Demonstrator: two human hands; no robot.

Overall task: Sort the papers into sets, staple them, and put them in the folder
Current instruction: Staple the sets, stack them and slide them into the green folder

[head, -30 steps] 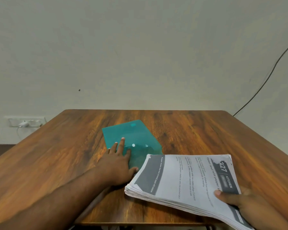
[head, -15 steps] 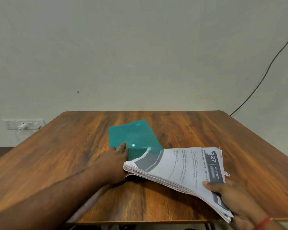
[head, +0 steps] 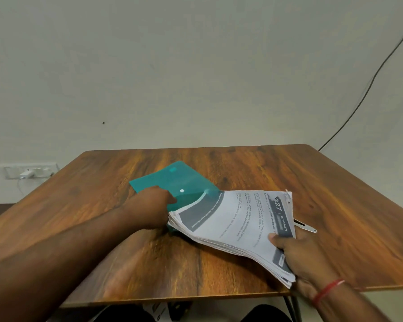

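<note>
Presently, the stack of papers [head: 237,219] is clasped at its near corner by the right hand [head: 298,254], thumb on top, and its far edge is set at the mouth of the teal folder [head: 172,180], which lies flat on the table [head: 242,163]. The folder is touched by the left hand [head: 149,205]; whether it is gripped cannot be told, the fingers being hidden. Insertion is judged begun, not finished. Staples cannot be made out. A metal object [head: 306,227] lies just beyond the stack.
</note>
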